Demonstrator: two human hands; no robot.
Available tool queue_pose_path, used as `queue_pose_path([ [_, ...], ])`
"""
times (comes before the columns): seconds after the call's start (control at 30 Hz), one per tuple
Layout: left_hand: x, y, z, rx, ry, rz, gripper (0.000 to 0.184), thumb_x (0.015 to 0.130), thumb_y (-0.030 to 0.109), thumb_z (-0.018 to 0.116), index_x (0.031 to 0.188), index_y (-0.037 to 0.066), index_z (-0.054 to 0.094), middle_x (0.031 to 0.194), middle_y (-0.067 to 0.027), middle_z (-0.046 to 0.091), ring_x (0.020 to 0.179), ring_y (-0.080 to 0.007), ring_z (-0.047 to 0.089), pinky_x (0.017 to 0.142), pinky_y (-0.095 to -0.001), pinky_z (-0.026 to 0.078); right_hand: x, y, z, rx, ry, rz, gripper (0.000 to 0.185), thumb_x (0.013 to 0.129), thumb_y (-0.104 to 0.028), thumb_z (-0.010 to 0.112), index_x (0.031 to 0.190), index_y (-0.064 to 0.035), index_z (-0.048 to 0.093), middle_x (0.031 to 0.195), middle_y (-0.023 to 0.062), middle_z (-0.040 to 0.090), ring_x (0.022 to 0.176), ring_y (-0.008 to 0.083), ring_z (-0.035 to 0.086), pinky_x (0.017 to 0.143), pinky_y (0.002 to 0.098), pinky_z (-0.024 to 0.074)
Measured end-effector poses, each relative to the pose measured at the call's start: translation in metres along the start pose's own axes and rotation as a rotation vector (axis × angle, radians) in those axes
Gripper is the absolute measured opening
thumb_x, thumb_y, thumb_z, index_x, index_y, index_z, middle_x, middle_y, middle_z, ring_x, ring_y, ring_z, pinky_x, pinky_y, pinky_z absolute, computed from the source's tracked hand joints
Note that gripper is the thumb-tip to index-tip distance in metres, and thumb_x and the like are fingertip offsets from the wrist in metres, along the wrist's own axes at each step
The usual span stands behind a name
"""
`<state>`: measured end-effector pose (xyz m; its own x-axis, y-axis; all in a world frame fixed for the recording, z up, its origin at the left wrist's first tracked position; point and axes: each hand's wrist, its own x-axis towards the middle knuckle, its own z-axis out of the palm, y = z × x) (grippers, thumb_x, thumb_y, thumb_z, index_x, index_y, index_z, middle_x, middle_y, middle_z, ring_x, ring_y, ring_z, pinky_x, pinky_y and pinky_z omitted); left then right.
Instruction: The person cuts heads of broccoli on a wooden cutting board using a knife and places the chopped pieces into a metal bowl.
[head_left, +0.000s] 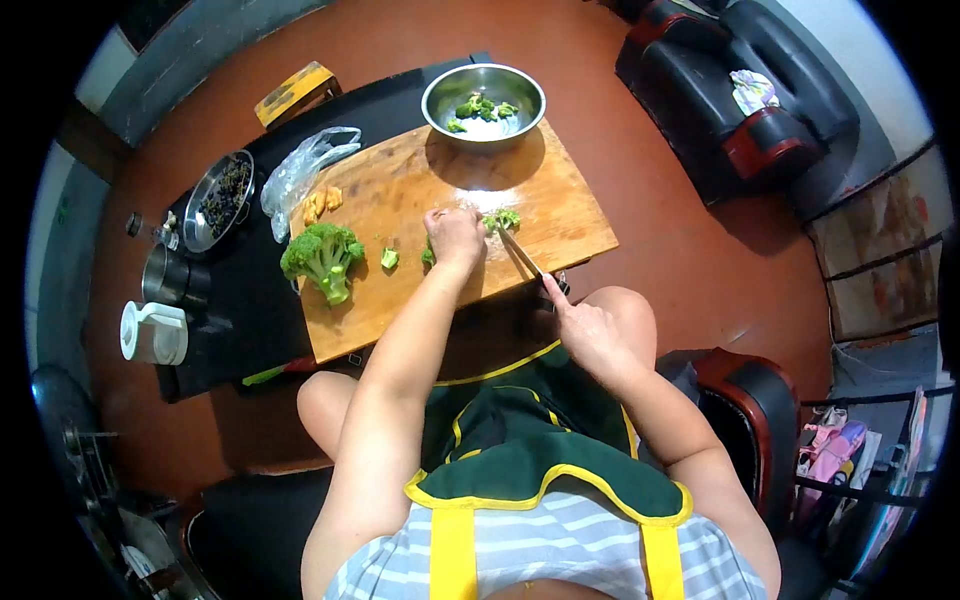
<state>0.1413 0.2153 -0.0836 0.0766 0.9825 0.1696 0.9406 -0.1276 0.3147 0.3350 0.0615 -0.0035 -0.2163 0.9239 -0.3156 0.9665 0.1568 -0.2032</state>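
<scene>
Bunching left hand point(456, 238) knuckles-up around broccoli point(428, 256) mid-frame, clasping knife point(521, 252) right of centre in right hand point(588, 330) slanted up-left!

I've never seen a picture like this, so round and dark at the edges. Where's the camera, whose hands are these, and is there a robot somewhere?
No robot here: these are a person's own bare hands. There is just one picture, from a camera worn on that person's head, looking forward and down, so you see roughly what they see.

The right hand holds a knife, its tip beside chopped green bits. The left hand rests close by with its fingers curled; they hide most of whatever lies beneath.

Both work over a wooden board on a black table. On the board sit a large broccoli head, some yellowish pieces and a metal bowl with a few broccoli pieces inside.
</scene>
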Motion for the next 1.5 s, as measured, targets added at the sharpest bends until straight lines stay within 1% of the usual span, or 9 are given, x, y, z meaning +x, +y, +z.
queue_pose_path([
  [0.3,-0.030,-0.033,-0.020,-0.271,0.277,0.015,0.031,0.086,0.026,0.056,0.112,0.012,0.062,0.122,-0.0139,0.054,0.116,-0.0296,0.047,0.102,-0.0471,0.028,-0.014,0.035,0.020,0.520,0.223,-0.058,0.049,0.094,-0.018,0.040,0.142,-0.0150,0.028,0.090,0.0301,0.061,0.080,0.0441,0.061,0.076,0.0475,0.0497],
  [0.43,-0.058,-0.063,0.005,-0.406,0.352,-0.097,0.045,0.090,0.030,0.051,0.125,0.002,0.048,0.130,-0.0254,0.043,0.122,-0.0383,0.040,0.104,-0.0450,0.030,0.024,0.047,0.066,0.771,0.399,-0.082,0.049,0.095,-0.016,0.039,0.143,-0.0179,0.028,0.114,0.0251,0.058,0.095,0.0365,0.062,0.084,0.0409,0.0483],
  [0.5,-0.057,-0.051,0.021,-0.458,0.301,-0.151,0.050,0.091,0.032,0.049,0.130,0.001,0.043,0.133,-0.0273,0.040,0.124,-0.0398,0.037,0.105,-0.0450,0.028,0.031,0.026,0.032,0.986,0.042,0.242,0.047,0.095,-0.015,0.040,0.142,-0.0181,0.033,0.111,0.0167,0.057,0.093,0.0251,0.056,0.082,0.0331,0.0454],
  [0.63,-0.031,-0.027,0.019,-0.583,0.246,-0.146,0.066,0.088,0.044,0.053,0.134,-0.001,0.037,0.136,-0.0279,0.035,0.127,-0.0404,0.034,0.106,-0.0444,0.027,0.072,0.031,0.089,0.914,0.231,-0.066,0.047,0.095,-0.016,0.041,0.142,-0.0187,0.034,0.101,0.0117,0.054,0.086,0.0186,0.050,0.076,0.0287,0.0424],
  [0.7,-0.020,-0.016,0.019,-0.508,0.236,-0.145,0.067,0.082,0.049,0.060,0.130,0.006,0.046,0.135,-0.0247,0.039,0.125,-0.0394,0.037,0.105,-0.0446,0.029,0.070,0.015,0.076,0.985,0.092,-0.031,0.047,0.094,-0.018,0.042,0.140,-0.0165,0.035,0.127,0.0217,0.051,0.118,0.0284,0.051,0.098,0.0320,0.0382],
  [0.83,-0.010,0.008,0.012,-0.333,0.306,-0.140,0.051,0.072,0.050,0.069,0.106,0.012,0.068,0.125,-0.0198,0.050,0.117,-0.0348,0.045,0.100,-0.0425,0.035,0.070,-0.008,0.064,0.826,0.104,-0.119,0.049,0.094,-0.023,0.039,0.142,-0.0175,0.030,0.119,0.0286,0.053,0.112,0.0414,0.051,0.097,0.0428,0.0400],
  [1.23,0.082,0.028,-0.030,-0.631,0.833,-0.069,0.010,0.073,0.013,0.071,0.081,0.009,0.065,0.096,-0.0065,0.063,0.095,-0.0251,0.056,0.087,-0.0374,0.042,0.098,-0.040,-0.027,0.821,0.253,-0.154,0.048,0.095,-0.019,0.039,0.142,-0.0106,0.030,0.134,0.0253,0.042,0.122,0.0373,0.045,0.097,0.0413,0.0398],
  [1.37,0.167,0.042,-0.064,-0.695,0.901,0.052,0.011,0.074,0.018,0.070,0.079,0.008,0.067,0.094,-0.0084,0.064,0.093,-0.0268,0.057,0.087,-0.0362,0.043,0.150,-0.028,-0.080,0.607,0.490,-0.151,0.049,0.093,-0.019,0.042,0.141,-0.0177,0.031,0.084,0.0304,0.061,0.079,0.0462,0.060,0.073,0.0527,0.0474],
  [1.5,0.219,0.008,-0.030,-0.528,0.385,0.019,0.041,0.077,0.044,0.066,0.104,0.014,0.066,0.118,-0.0084,0.059,0.120,-0.0260,0.045,0.103,-0.0537,0.025,0.174,-0.006,-0.123,0.112,0.356,0.088,0.043,0.094,-0.028,0.044,0.137,-0.0241,0.040,0.084,0.0242,0.064,0.080,0.0380,0.064,0.073,0.0501,0.0503],
])
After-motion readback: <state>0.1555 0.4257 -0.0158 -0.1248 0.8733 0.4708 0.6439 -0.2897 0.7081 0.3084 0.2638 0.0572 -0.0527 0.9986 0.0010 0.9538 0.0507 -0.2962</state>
